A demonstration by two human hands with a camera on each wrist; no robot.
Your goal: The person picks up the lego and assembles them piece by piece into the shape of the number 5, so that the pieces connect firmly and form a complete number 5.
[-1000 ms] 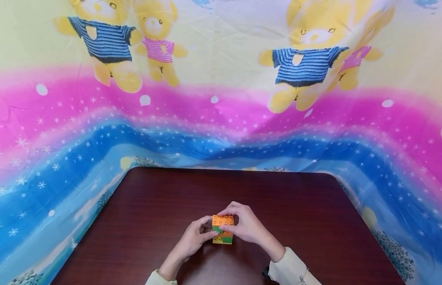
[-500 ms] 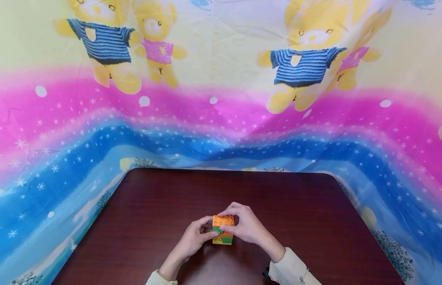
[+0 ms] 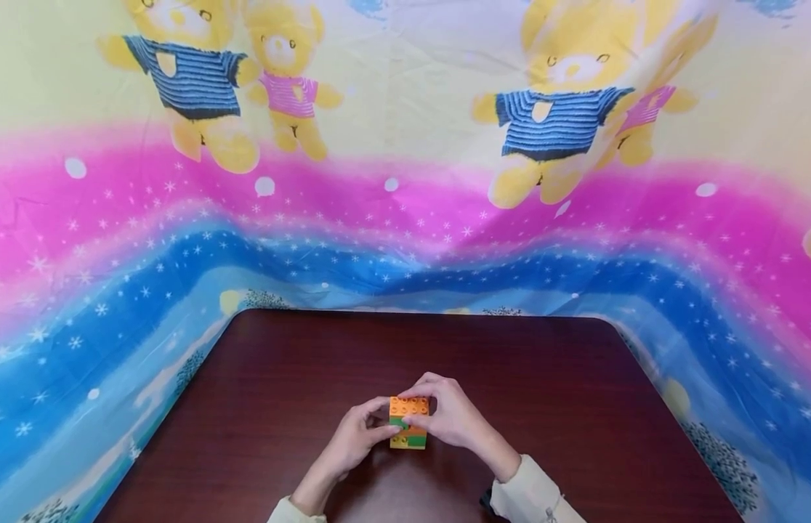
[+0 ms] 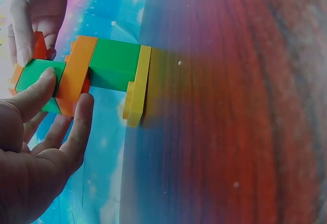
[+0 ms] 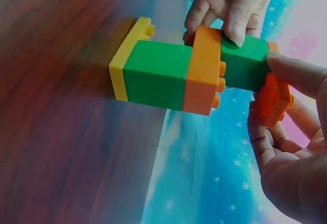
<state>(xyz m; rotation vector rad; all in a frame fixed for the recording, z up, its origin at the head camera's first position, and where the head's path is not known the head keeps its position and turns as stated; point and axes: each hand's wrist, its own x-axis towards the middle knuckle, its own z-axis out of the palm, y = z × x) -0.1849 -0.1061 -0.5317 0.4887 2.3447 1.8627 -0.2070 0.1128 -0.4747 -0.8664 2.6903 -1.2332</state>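
Observation:
A tower of toy building blocks stands upright on the table. From the bottom it has a yellow plate (image 5: 118, 73), a green block (image 5: 157, 75), an orange block (image 5: 202, 73), a second green block (image 4: 38, 76) and a thin orange plate (image 3: 408, 405) on top. My left hand (image 3: 354, 436) grips the upper green block from the left, thumb in front, a fingertip by the orange block beneath. From the right, my right hand (image 3: 453, 412) pinches the top orange plate between thumb and fingers. Part of the upper tower is hidden behind the fingers.
The dark reddish-brown table (image 3: 301, 363) has rounded far corners. A curtain (image 3: 392, 240) printed with bears and snowflakes hangs around its back and sides. Something small and black (image 3: 487, 501) shows by the right sleeve.

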